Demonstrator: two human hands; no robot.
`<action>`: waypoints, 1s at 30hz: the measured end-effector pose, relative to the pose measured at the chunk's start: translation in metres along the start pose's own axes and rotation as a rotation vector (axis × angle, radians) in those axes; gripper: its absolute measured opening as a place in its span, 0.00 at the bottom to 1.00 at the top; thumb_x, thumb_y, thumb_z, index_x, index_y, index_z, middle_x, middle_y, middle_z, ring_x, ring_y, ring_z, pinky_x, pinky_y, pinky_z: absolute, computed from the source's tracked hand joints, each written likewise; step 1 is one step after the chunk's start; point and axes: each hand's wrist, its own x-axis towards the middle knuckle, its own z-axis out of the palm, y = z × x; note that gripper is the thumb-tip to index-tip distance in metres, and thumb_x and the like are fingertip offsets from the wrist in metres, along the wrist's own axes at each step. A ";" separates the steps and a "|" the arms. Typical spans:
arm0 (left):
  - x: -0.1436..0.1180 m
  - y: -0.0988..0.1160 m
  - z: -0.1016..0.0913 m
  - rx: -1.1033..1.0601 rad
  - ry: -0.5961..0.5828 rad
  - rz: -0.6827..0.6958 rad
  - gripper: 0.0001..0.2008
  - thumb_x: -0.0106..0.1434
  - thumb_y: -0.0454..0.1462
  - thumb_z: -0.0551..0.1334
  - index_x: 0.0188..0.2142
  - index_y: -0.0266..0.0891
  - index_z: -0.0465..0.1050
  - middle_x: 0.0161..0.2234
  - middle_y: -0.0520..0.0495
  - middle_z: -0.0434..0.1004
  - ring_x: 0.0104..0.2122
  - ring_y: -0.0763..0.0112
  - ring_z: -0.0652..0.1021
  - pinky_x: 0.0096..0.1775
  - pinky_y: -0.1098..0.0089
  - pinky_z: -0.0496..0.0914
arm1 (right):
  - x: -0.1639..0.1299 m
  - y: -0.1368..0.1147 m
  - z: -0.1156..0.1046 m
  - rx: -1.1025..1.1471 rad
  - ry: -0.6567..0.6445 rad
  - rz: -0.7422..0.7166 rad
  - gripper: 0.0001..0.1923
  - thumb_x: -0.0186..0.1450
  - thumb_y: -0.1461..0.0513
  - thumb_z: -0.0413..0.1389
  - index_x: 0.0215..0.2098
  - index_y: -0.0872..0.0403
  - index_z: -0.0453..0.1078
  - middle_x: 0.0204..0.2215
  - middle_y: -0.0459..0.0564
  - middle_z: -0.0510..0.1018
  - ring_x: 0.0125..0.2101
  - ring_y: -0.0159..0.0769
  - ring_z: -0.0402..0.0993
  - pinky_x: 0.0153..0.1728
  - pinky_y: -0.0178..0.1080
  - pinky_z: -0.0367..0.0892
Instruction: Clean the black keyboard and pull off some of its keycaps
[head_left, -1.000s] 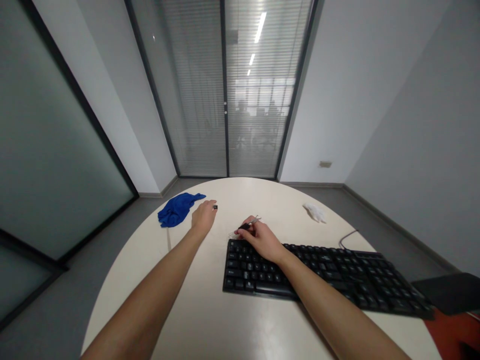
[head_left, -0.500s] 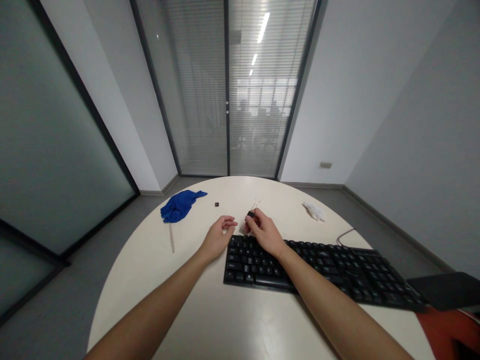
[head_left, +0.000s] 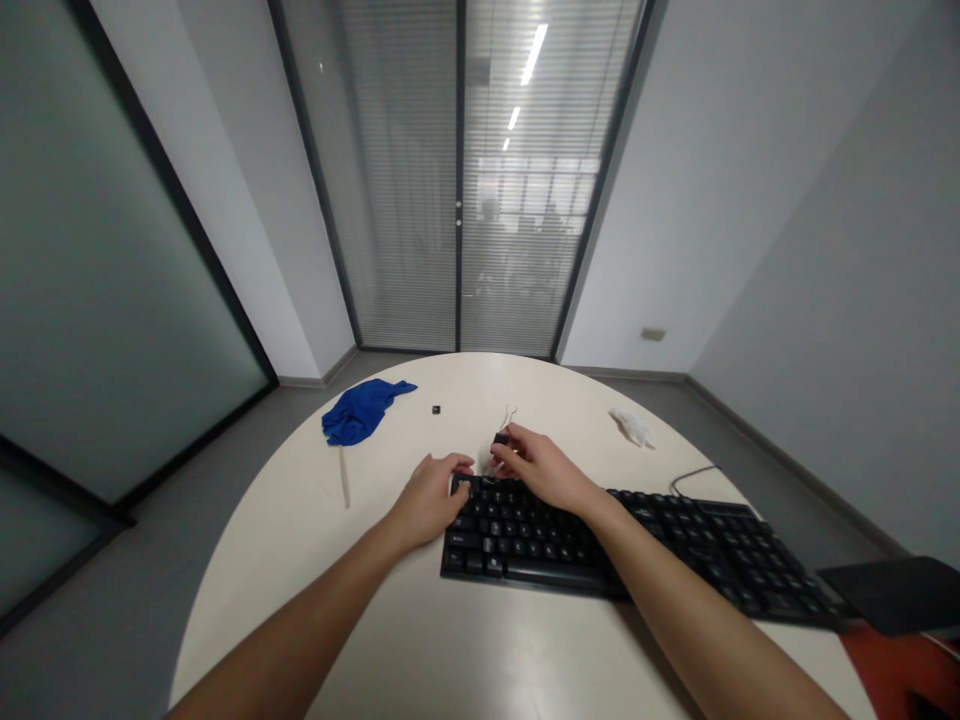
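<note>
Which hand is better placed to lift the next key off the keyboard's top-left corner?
Probably the right hand: it holds the wire puller just above that corner. The left hand rests on the keyboard edge, likely steadying it.

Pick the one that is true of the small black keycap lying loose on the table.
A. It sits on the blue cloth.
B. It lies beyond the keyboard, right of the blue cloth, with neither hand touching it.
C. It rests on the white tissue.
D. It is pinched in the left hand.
B: the small black keycap lies on the bare table just right of the blue cloth, well beyond the left hand and the right hand, which are at the keyboard.
</note>
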 end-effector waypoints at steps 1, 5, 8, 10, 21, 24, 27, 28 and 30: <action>0.000 -0.002 -0.002 0.003 -0.001 -0.003 0.15 0.63 0.31 0.58 0.49 0.42 0.72 0.45 0.46 0.81 0.48 0.59 0.78 0.64 0.49 0.53 | 0.000 -0.001 0.002 -0.010 -0.002 -0.016 0.12 0.70 0.52 0.52 0.40 0.52 0.68 0.32 0.49 0.80 0.32 0.39 0.80 0.34 0.40 0.72; -0.001 -0.008 -0.007 -0.008 0.013 0.014 0.17 0.61 0.29 0.56 0.49 0.42 0.72 0.44 0.46 0.81 0.48 0.60 0.78 0.63 0.51 0.58 | 0.004 -0.006 0.008 -0.071 -0.027 -0.090 0.11 0.71 0.53 0.52 0.39 0.51 0.69 0.32 0.49 0.81 0.32 0.39 0.78 0.35 0.39 0.70; 0.000 -0.009 -0.010 -0.005 -0.006 0.075 0.19 0.61 0.29 0.56 0.51 0.43 0.71 0.45 0.46 0.80 0.48 0.61 0.78 0.63 0.51 0.57 | 0.009 -0.006 0.008 -0.162 -0.091 -0.145 0.11 0.70 0.53 0.53 0.36 0.51 0.69 0.29 0.47 0.80 0.29 0.38 0.76 0.33 0.39 0.69; 0.000 -0.008 -0.010 0.026 -0.022 0.122 0.21 0.61 0.28 0.55 0.52 0.44 0.70 0.47 0.48 0.80 0.48 0.62 0.77 0.66 0.49 0.51 | 0.011 -0.003 0.008 -0.174 -0.118 -0.170 0.11 0.70 0.53 0.53 0.36 0.51 0.69 0.29 0.47 0.80 0.29 0.38 0.75 0.32 0.38 0.68; 0.002 -0.011 -0.005 -0.009 -0.026 0.130 0.11 0.67 0.34 0.55 0.43 0.45 0.75 0.45 0.48 0.81 0.48 0.62 0.77 0.65 0.49 0.51 | 0.003 0.009 0.011 -0.125 -0.072 -0.198 0.14 0.70 0.51 0.52 0.36 0.52 0.70 0.30 0.47 0.78 0.32 0.37 0.73 0.33 0.37 0.66; 0.002 -0.011 -0.005 -0.035 -0.023 0.121 0.10 0.66 0.35 0.57 0.43 0.45 0.75 0.45 0.49 0.81 0.48 0.62 0.78 0.65 0.49 0.51 | 0.003 0.009 0.010 -0.130 -0.055 -0.182 0.14 0.71 0.51 0.52 0.35 0.52 0.69 0.29 0.46 0.78 0.30 0.37 0.72 0.33 0.38 0.65; 0.002 -0.011 -0.005 -0.057 -0.021 0.118 0.09 0.66 0.36 0.58 0.43 0.46 0.76 0.45 0.50 0.81 0.47 0.62 0.78 0.65 0.50 0.51 | 0.005 0.010 0.010 -0.070 -0.058 -0.169 0.14 0.71 0.51 0.52 0.36 0.51 0.69 0.30 0.47 0.79 0.32 0.39 0.75 0.36 0.39 0.68; 0.003 -0.012 -0.004 -0.061 -0.018 0.118 0.09 0.66 0.36 0.58 0.43 0.46 0.76 0.45 0.50 0.81 0.47 0.62 0.78 0.65 0.50 0.51 | 0.005 0.011 0.010 -0.035 -0.064 -0.162 0.14 0.71 0.51 0.52 0.37 0.51 0.69 0.31 0.48 0.80 0.34 0.40 0.76 0.37 0.40 0.69; 0.003 -0.013 -0.003 -0.070 -0.010 0.119 0.09 0.66 0.37 0.59 0.43 0.45 0.76 0.45 0.50 0.82 0.46 0.63 0.79 0.65 0.51 0.51 | 0.007 0.013 0.011 0.038 -0.072 -0.143 0.14 0.71 0.50 0.52 0.39 0.51 0.69 0.33 0.49 0.81 0.36 0.41 0.78 0.39 0.42 0.70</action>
